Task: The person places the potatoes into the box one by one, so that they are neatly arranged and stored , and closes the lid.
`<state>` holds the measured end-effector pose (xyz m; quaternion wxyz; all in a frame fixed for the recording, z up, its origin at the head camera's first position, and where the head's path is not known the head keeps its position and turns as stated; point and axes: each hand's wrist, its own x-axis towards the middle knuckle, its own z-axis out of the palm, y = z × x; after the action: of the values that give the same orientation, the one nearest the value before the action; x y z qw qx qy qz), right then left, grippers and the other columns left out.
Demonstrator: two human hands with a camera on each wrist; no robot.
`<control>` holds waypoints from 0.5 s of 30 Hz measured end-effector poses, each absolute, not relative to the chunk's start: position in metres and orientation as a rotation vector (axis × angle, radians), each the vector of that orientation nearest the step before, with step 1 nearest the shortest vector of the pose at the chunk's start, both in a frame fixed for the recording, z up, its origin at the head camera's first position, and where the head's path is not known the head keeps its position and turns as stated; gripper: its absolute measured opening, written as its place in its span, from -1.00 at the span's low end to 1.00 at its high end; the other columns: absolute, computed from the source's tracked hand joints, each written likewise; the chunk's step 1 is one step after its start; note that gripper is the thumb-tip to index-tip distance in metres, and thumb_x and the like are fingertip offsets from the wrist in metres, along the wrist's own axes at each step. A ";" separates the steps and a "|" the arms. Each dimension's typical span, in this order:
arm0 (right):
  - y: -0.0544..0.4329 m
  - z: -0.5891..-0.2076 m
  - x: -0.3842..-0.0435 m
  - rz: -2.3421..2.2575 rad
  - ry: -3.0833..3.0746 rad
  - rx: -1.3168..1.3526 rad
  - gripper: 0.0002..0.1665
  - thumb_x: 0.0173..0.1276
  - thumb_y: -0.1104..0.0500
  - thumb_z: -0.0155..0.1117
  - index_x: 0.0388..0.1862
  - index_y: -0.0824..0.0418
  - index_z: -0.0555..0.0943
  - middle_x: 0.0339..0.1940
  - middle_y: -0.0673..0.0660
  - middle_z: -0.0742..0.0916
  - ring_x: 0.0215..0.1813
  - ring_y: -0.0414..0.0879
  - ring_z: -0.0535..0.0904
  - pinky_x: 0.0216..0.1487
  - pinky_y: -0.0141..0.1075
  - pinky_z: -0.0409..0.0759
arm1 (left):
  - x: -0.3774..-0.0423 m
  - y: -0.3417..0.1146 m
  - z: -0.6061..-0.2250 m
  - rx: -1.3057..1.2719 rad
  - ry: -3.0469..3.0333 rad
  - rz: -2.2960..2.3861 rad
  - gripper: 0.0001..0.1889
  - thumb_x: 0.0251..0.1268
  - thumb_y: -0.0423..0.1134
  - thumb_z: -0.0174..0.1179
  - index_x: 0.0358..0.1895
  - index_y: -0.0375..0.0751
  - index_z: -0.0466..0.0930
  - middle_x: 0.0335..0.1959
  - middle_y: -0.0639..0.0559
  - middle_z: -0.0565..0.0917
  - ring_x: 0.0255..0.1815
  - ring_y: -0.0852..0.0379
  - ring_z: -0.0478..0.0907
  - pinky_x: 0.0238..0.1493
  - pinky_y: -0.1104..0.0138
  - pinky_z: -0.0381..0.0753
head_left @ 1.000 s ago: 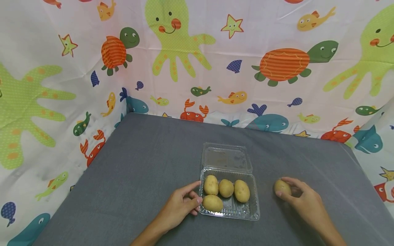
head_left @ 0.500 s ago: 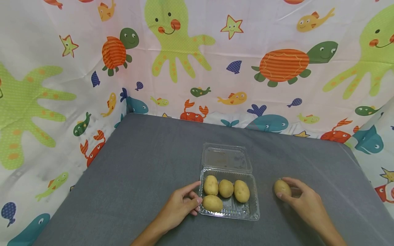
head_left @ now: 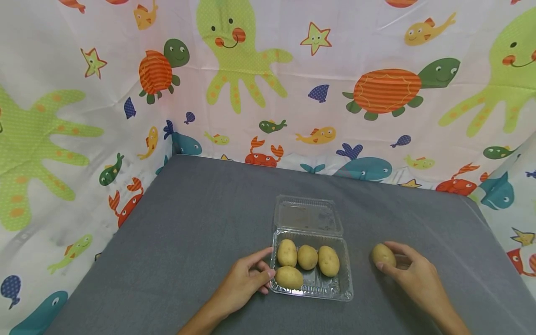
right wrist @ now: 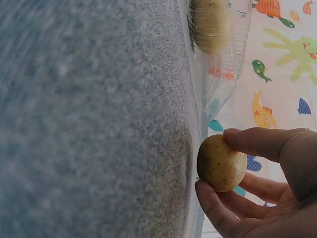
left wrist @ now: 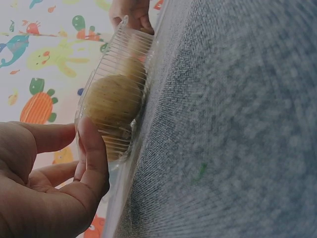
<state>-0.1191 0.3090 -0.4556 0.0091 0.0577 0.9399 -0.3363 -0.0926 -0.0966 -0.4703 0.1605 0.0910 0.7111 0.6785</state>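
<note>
A clear plastic clamshell container [head_left: 322, 291] lies with its lid folded back on the grey cloth. Several potatoes [head_left: 328, 261] sit in its base, toward the left and back. My left hand [head_left: 244, 283] holds the container's left edge, thumb at the rim; in the left wrist view, its fingers [left wrist: 93, 148] meet the ribbed wall. To the container's right, my right hand [head_left: 412, 272] pinches a single potato [head_left: 383, 256] between thumb and fingers. That potato [right wrist: 221, 162] appears close to the cloth in the right wrist view; whether it touches cannot be told.
The lid [head_left: 307, 215] lies flat behind the base, its inside facing up. A grey cloth [head_left: 201, 218] covers the table. Along the back and sides hangs a white curtain [head_left: 276, 97] printed with sea animals.
</note>
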 end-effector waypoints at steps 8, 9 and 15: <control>0.304 -0.451 -0.117 -1.068 2.940 0.176 -0.18 0.26 -0.06 0.66 0.39 0.28 0.59 0.19 0.50 0.72 0.04 0.31 0.79 -0.30 -0.38 0.75 | -0.093 -0.097 -0.470 0.261 2.026 1.934 -0.36 0.52 -0.32 0.30 0.58 -0.37 0.34 -0.21 -0.09 0.65 -0.34 0.20 0.69 -0.27 0.40 0.81; 0.303 -0.451 -0.117 -1.076 2.947 0.169 -0.19 0.26 -0.05 0.67 0.39 0.27 0.60 0.19 0.50 0.72 0.03 0.30 0.80 -0.30 -0.40 0.75 | -0.093 -0.097 -0.470 0.261 2.027 1.933 -0.36 0.52 -0.32 0.30 0.58 -0.36 0.34 -0.21 -0.09 0.65 -0.34 0.20 0.69 -0.27 0.39 0.81; 0.298 -0.448 -0.112 -1.105 2.978 0.140 -0.20 0.24 -0.03 0.69 0.38 0.23 0.61 0.18 0.47 0.73 -0.02 0.26 0.82 -0.32 -0.47 0.68 | -0.093 -0.097 -0.471 0.267 2.029 1.933 -0.35 0.52 -0.32 0.30 0.58 -0.36 0.33 -0.20 -0.09 0.65 -0.34 0.20 0.69 -0.27 0.39 0.81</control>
<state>-0.1121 0.2980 -0.4480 -0.0190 0.0440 0.9365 -0.3475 -0.0928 -0.0969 -0.4707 0.1628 0.0937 0.7112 0.6775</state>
